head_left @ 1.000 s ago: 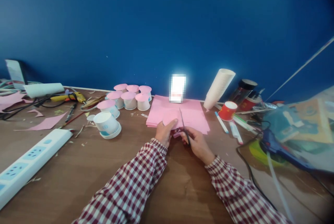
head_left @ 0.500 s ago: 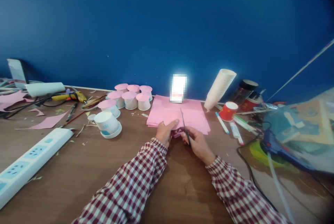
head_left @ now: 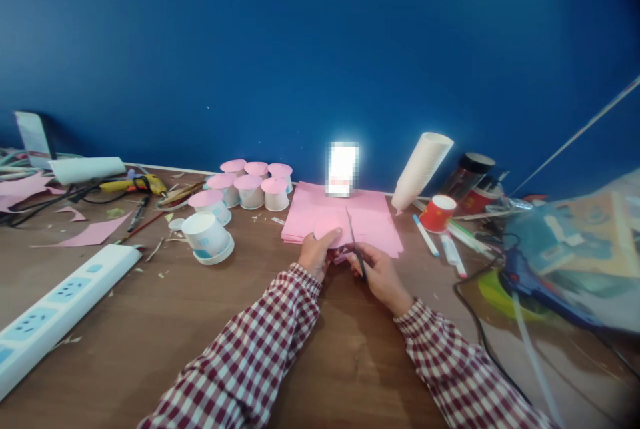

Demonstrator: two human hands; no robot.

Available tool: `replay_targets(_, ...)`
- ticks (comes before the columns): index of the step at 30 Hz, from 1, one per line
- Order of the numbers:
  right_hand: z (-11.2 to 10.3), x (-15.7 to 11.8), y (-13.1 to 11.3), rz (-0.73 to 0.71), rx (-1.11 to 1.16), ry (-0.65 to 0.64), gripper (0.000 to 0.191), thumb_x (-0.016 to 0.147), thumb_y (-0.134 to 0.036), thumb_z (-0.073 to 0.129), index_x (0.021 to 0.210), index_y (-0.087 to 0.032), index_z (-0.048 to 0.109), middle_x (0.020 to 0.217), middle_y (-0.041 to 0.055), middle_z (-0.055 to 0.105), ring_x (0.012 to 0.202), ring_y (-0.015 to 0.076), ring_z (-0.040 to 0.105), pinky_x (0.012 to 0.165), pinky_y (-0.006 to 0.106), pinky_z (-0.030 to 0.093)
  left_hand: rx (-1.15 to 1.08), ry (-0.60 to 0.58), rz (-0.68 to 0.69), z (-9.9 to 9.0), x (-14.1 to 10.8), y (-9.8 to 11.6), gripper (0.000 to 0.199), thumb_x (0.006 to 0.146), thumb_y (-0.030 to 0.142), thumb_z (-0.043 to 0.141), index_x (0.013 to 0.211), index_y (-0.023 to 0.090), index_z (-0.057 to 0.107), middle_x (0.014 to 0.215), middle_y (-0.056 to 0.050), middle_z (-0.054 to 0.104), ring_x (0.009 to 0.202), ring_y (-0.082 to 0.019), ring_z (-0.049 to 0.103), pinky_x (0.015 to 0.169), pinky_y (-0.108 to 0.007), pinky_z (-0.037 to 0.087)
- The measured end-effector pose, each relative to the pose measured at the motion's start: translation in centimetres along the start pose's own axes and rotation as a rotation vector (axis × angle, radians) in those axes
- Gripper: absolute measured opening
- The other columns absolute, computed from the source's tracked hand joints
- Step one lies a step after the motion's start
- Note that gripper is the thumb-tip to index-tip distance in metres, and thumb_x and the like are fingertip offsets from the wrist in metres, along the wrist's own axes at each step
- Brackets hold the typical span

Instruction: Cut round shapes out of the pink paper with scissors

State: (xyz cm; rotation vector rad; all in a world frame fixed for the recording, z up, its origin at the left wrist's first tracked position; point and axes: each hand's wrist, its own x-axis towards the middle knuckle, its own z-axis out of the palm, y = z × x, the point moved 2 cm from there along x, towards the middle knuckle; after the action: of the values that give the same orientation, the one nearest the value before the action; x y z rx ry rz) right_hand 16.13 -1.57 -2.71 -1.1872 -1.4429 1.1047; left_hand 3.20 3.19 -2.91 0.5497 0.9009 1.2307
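Pinched in my left hand [head_left: 318, 253] is a piece of pink paper [head_left: 327, 223], my thumb lying on top of it. My right hand [head_left: 383, 275] is closed around a pair of scissors [head_left: 359, 254], whose blades point away from me beside the paper. A narrow pink strip [head_left: 343, 257] hangs between the two hands. Beyond them lies a stack of pink sheets [head_left: 385, 225], partly covered by the held paper. How far the blades are parted is hard to make out.
Several cups topped with pink discs [head_left: 249, 183] stand left of the stack, near a bare white cup [head_left: 204, 232]. A power strip [head_left: 65, 309] lies at left. On the right are stacked paper cups [head_left: 423, 169], a red cup [head_left: 438, 213], markers [head_left: 426, 235] and a blue glue gun [head_left: 545, 292].
Almost nothing differs. Both hands keep their places with the pink paper and the scissors, and the view has shifted very slightly.
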Motion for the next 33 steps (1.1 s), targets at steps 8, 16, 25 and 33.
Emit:
replay_targets(8, -0.02, -0.07, -0.05, 0.01, 0.003, -0.006, 0.036, 0.081, -0.041, 0.062, 0.105, -0.014, 0.065, 0.061, -0.0019, 0.052, 0.055, 0.0119, 0.047, 0.051, 0.024, 0.041, 0.005, 0.006, -0.011, 0.0, -0.07, 0.1, 0.031, 0.057, 0.027, 0.079, 0.073, 0.007, 0.06, 0.047, 0.0, 0.055, 0.035, -0.008, 0.045, 0.034, -0.02, 0.035)
replay_targets(16, -0.08, -0.08, 0.12, 0.002, -0.003, -0.02, 0.035, 0.083, -0.04, 0.061, 0.105, -0.014, 0.066, 0.062, -0.0019, 0.051, 0.056, 0.0115, 0.046, 0.051, 0.023, 0.04, -0.01, -0.004, -0.006, 0.02, -0.14, 0.14, 0.033, 0.056, 0.027, 0.079, 0.074, 0.007, 0.06, 0.048, 0.0, 0.055, 0.036, -0.008, 0.046, 0.035, -0.02, 0.037)
replay_targets(25, -0.18, -0.01, 0.7, 0.001, 0.015, -0.022, 0.036, 0.083, -0.041, 0.061, 0.106, -0.015, 0.066, 0.062, -0.0018, 0.051, 0.055, 0.0107, 0.045, 0.049, 0.022, 0.039, -0.01, -0.018, 0.003, -0.12, 0.13, -0.03, 0.034, 0.057, 0.027, 0.079, 0.075, 0.007, 0.06, 0.049, 0.0, 0.055, 0.036, -0.008, 0.045, 0.036, -0.021, 0.037)
replay_targets(33, -0.04, 0.02, 0.39, 0.015, 0.044, -0.019, 0.037, 0.081, -0.041, 0.063, 0.106, -0.014, 0.064, 0.062, -0.0021, 0.052, 0.055, 0.0109, 0.047, 0.05, 0.023, 0.041, 0.018, -0.022, 0.005, -0.03, -0.08, 0.01, 0.034, 0.057, 0.027, 0.079, 0.076, 0.008, 0.059, 0.049, 0.001, 0.055, 0.037, -0.007, 0.045, 0.036, -0.021, 0.037)
